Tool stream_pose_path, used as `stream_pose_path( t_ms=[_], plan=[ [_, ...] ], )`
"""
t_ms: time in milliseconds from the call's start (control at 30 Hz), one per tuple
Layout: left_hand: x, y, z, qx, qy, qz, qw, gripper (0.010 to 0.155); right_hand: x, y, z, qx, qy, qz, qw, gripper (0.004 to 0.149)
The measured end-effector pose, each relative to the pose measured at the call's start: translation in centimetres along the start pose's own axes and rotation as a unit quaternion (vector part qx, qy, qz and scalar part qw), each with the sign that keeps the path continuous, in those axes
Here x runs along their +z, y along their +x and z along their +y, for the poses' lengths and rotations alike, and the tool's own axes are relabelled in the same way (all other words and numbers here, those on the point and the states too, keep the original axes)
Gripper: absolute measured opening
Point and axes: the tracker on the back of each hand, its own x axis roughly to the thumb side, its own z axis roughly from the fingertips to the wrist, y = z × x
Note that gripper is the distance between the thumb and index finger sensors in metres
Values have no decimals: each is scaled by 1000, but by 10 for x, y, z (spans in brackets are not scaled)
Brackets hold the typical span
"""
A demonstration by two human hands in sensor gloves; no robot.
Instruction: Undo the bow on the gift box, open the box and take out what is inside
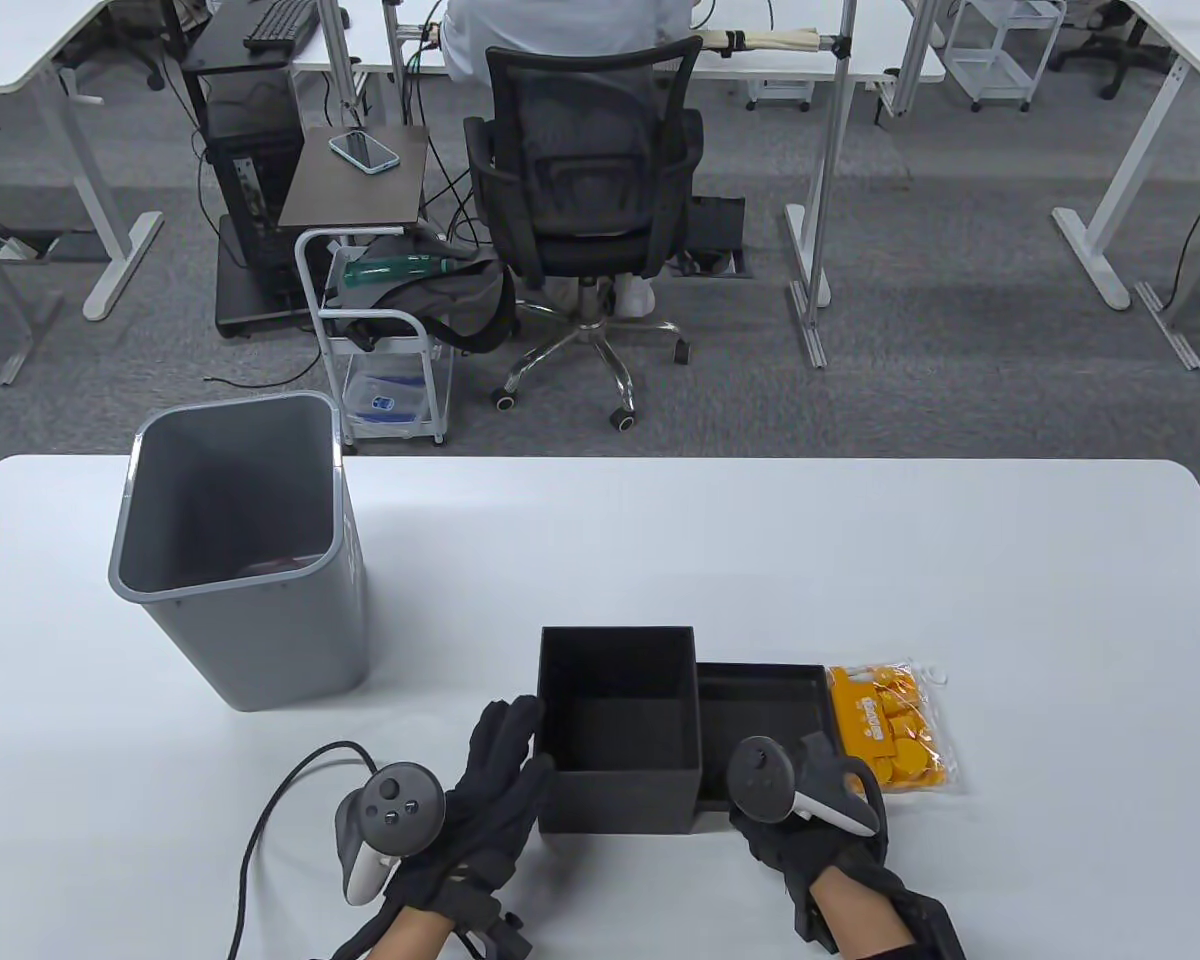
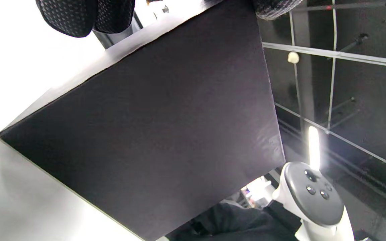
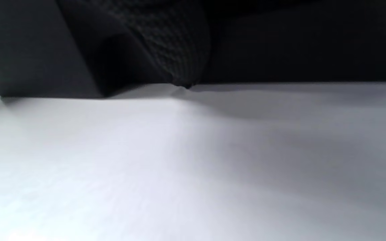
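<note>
The open black cardboard gift box (image 1: pixel 617 730) stands upright on the white bench (image 1: pixel 860 560), and from above its inside looks bare, though the dark floor of it is hard to read. Just right of the box, touching its side, lies the shallow black lid (image 1: pixel 765 715), turned hollow side up. Against the lid's right edge lies a clear plastic packet of orange pieces (image 1: pixel 892 728); what the pieces are cannot be made out.

The left hand (image 1: pixel 490 790) lies against the box's left wall with fingers straight, the fingertips (image 2: pixel 79 16) at the upper edge of that wall in the left wrist view, which the black wall mostly fills. It is flat and relaxed, not gripping.

The right hand (image 1: pixel 810 810) sits at the near edge of the lid, right of the box's front corner. Its tracker covers the fingers from above, and the right wrist view shows only a dark gloved fingertip (image 3: pixel 179 60) down near the bench beside the black wall, so whether it grips the lid I cannot tell.

Left of the box and further back stands a grey plastic waste bin (image 1: pixel 240 550), with something reddish partly hidden at its bottom.
</note>
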Motion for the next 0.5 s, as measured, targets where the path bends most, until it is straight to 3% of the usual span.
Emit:
stream_pose_path(
  t_ms=[100,167,267,333,400,500],
  plan=[
    [0,-1,-1,2,-7,9,1000,67,3,-1,-7,4,-33,5,999,39],
    [-1,-1,-2,6,-9,8,1000,68,11,-5,-26,-25,-95,16,995,39],
    [-2,-2,-4,23,-5,6,1000,69,33,-20,-75,-148,-222,14,964,40],
    [-2,-2,-4,23,-8,8,1000,70,48,-29,-112,-273,-276,-17,921,40],
    [-4,-3,-7,30,-10,9,999,71,58,-35,-147,-423,-299,-70,852,42],
    [-3,-7,-8,32,-13,13,999,76,60,-45,-162,-609,-319,-130,715,43]
  ],
)
